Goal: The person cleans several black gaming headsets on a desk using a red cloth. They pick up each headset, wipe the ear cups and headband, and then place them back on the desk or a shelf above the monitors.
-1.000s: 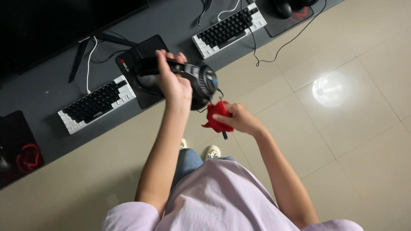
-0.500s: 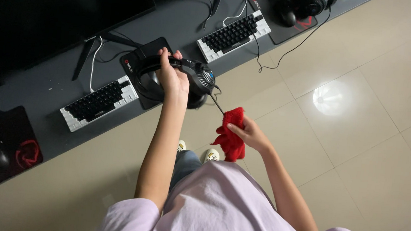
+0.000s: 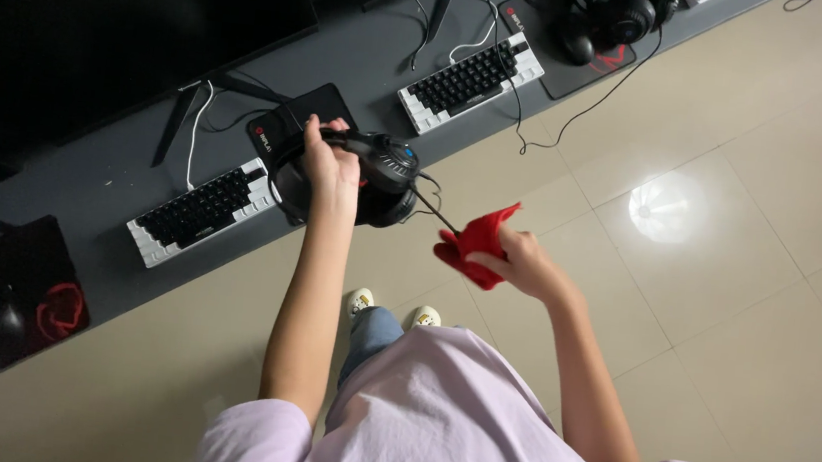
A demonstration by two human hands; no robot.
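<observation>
Fingers: those of the left hand (image 3: 329, 165) are wrapped tight around the band of a black gaming headset (image 3: 361, 176), while those of the right hand (image 3: 521, 262) are bunched closed on a red cloth (image 3: 475, 242).
Headset: held up in the air over the front edge of the dark grey table (image 3: 367, 61), one ear cup facing the camera, a thin cable trailing off its right side toward the cloth.
Cloth: just right of the headset and apart from it, crumpled, one corner sticking up above the knuckles.
Hidden: the far ear cup sits behind the left hand; the palm side of the right hand cannot be seen; whether the cable touches the cloth is hard to make out.
Cut off: a large dark monitor (image 3: 120, 22) runs out of the frame at the top left; a white keyboard corner at the far left edge is clipped; a second headset (image 3: 613, 14) on a mouse pad is cropped at the top.
Table: a white-framed keyboard (image 3: 200, 211) lies below the headset, another keyboard (image 3: 471, 78) further right, a black mouse pad with a red mark (image 3: 24, 286) at left.
Open room: pale floor tiles (image 3: 733, 222) stretch wide to the right, a light glare on them; white shoes (image 3: 393, 310) stand close to the table front.
</observation>
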